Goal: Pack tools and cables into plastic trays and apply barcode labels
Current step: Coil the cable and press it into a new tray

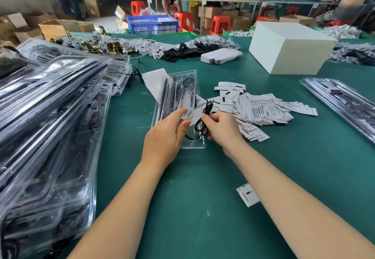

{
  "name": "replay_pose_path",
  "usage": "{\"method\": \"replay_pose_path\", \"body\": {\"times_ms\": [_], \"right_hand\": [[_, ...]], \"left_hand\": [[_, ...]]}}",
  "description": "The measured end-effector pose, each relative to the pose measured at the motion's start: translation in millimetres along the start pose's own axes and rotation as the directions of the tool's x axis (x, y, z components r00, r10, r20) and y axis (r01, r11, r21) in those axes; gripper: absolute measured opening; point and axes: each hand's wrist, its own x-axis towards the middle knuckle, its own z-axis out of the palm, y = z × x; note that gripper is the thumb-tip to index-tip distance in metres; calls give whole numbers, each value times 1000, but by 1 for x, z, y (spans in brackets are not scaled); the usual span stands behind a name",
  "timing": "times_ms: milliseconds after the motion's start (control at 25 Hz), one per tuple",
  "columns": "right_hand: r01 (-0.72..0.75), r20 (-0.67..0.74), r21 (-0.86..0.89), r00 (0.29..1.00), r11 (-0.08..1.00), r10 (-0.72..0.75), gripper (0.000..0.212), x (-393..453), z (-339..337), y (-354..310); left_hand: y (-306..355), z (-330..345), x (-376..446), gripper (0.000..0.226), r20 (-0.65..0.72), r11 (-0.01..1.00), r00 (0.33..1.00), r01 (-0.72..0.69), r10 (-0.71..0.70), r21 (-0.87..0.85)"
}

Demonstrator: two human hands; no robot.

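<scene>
A clear plastic tray point(194, 144) lies lengthwise on the green table in the middle of the head view, with thin black tools point(165, 94) in its far half. My left hand point(166, 132) rests on the tray's left side with fingers out flat over it. My right hand point(222, 130) pinches a coiled black cable point(207, 109) over the tray's right edge; the cable's loose end trails into the tray's near end. A barcode label point(200, 103) sits by the tray's right rim. A white sheet point(155, 81) lies under the tray's far end.
A tall stack of packed clear trays point(50, 116) fills the left side. A pile of barcode labels point(257, 110) lies right of the tray, one loose label point(246, 195) near my right forearm. A white box point(288, 47) stands far right; more trays point(343, 104) lie at the right edge.
</scene>
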Motion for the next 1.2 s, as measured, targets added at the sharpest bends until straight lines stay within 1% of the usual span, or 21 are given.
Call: {"method": "replay_pose_path", "body": {"times_ms": [120,200,320,440,560,720,800,880,1000,1040,1120,1200], "right_hand": [[33,2,-217,999,976,-33,46,3,0,-4],[55,-8,-262,998,964,-59,47,5,-1,-9],[83,-16,-309,996,947,-93,43,7,-1,-17],[120,65,-471,993,874,-101,46,11,0,-24],[132,136,-561,988,817,-65,38,15,5,-28],[69,153,-592,988,803,28,30,19,11,-32],[9,118,-588,990,809,75,31,20,16,-34],[-41,75,-556,992,830,99,25,19,21,-35],[-55,18,-476,997,878,73,18,13,23,-34],[-55,-9,-449,998,892,57,19,11,23,-33],[-34,-43,-429,999,903,18,22,5,23,-32],[-8,-50,-430,999,903,-14,19,1,25,-32]], "left_hand": [[-1,1,-1,51,-26,1000,999,19,-20,-20],[-1,0,-1,48,-46,997,998,42,-45,-61],[-3,-1,-1,48,-61,989,994,79,-87,-128],[-2,0,-1,52,-46,988,994,90,-96,-128],[0,0,-1,61,-28,992,997,74,-77,-98],[3,0,-1,68,-17,998,999,41,-42,-47],[4,0,0,69,-18,999,999,29,-30,-22],[4,0,-1,66,-19,999,999,28,-28,-23],[3,1,-1,64,-25,999,999,30,-31,-31],[3,1,-1,65,-25,999,999,30,-31,-30],[4,0,-1,66,-28,999,999,32,-32,-30],[4,0,0,66,-31,999,999,31,-32,-27]]}}
